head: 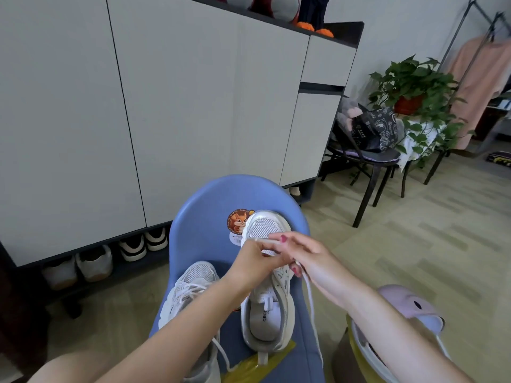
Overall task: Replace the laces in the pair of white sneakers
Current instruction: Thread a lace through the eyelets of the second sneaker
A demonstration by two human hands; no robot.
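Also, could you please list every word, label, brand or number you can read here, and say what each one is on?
"CECE": start of a brand print on the insole of the right sneaker; the rest is cut off by the shoe's collar.
"Good Life": printed twice along the top rim of the round squirrel sticker on the blue chair.
White label under the sticker: too small to read.
Patterned black bag on the dark chair: print too blurred to read.

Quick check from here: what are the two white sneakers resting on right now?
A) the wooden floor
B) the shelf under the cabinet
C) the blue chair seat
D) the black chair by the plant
C: both the near-right sneaker being laced by the left hand and right hand, and the other sneaker beside it, sit on the blue chair.
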